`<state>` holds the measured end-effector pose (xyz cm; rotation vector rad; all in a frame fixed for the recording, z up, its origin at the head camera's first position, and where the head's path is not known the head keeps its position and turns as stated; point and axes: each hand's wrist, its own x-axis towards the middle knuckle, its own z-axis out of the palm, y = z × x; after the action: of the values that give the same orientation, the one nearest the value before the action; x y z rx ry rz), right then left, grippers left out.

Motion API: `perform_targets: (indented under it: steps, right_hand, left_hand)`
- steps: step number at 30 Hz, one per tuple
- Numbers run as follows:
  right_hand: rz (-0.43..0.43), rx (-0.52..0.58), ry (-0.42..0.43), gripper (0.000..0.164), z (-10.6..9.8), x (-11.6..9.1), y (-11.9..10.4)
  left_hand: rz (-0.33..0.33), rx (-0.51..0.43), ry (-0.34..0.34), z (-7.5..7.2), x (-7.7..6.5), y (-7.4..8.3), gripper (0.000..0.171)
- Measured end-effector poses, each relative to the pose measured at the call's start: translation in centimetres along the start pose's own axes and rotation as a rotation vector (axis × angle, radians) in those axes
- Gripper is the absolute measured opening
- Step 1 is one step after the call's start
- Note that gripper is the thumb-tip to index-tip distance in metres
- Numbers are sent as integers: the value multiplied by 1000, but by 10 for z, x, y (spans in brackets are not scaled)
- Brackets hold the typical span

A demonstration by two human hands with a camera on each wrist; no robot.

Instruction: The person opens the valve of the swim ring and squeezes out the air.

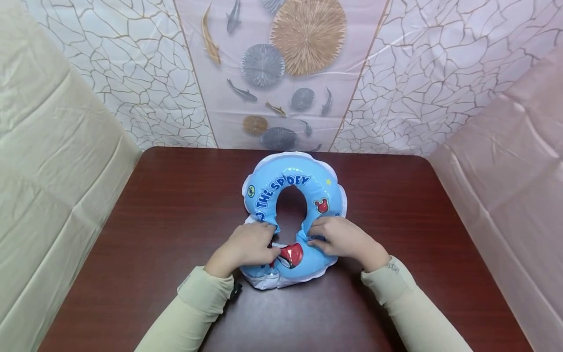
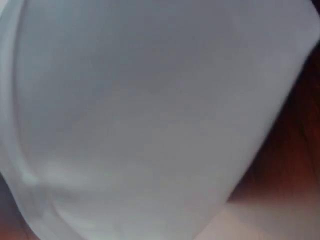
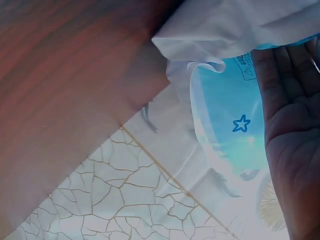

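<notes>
An inflated swim ring (image 1: 288,164), light blue with a white edge and "THE SPIDEY" lettering, is squeezed in at both sides, so its hole looks like a keyhole. My left hand (image 1: 250,243) grips the left side, fingers bent over the inner edge, thumb near a red printed figure. On the right side, my right hand (image 1: 342,237) pinches the ring between thumb and fingers. Its palm shows in the right wrist view beside the ring's blue wall (image 3: 225,107), which bears a star outline. A pale surface (image 2: 140,110) fills most of the left wrist view, too close to identify.
The ring is above a dark red-brown tabletop (image 1: 176,195). Behind the table hangs a patterned cloth (image 1: 154,73) with fish and round motifs. Beige cloth walls (image 1: 57,146) stand at both sides. A small dark object (image 1: 236,290) shows beside the left cuff.
</notes>
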<state>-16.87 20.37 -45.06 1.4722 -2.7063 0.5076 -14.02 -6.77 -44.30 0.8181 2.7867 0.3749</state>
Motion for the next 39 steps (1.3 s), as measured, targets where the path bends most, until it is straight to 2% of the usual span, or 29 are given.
perform_targets:
  steps: [3, 6, 9, 19, 26, 29, 39]
  right_hand:
    - [-4, 25, -21, 13, 0, 1, 3]
    - [-8, 93, -19, 9, 2, 1, 9]
    - [-19, 165, -13, 10, 4, 1, 15]
    - [-36, 251, 17, 10, 16, 0, 29]
    - [41, 302, -18, 8, 24, -1, 31]
    - [56, 295, -33, 8, 25, 0, 31]
    - [47, 274, -11, 7, 26, 3, 31]
  left_hand:
    - [26, -10, 21, 3, 3, 7, 60]
    - [42, 42, 46, 9, 7, 14, 82]
    - [32, 99, 59, 15, 12, 19, 91]
    - [2, 165, 13, 22, 24, 21, 78]
    - [-2, 173, -10, 22, 26, 24, 70]
    - [-12, 179, -25, 21, 27, 25, 68]
    - [-14, 216, -48, 16, 30, 29, 67]
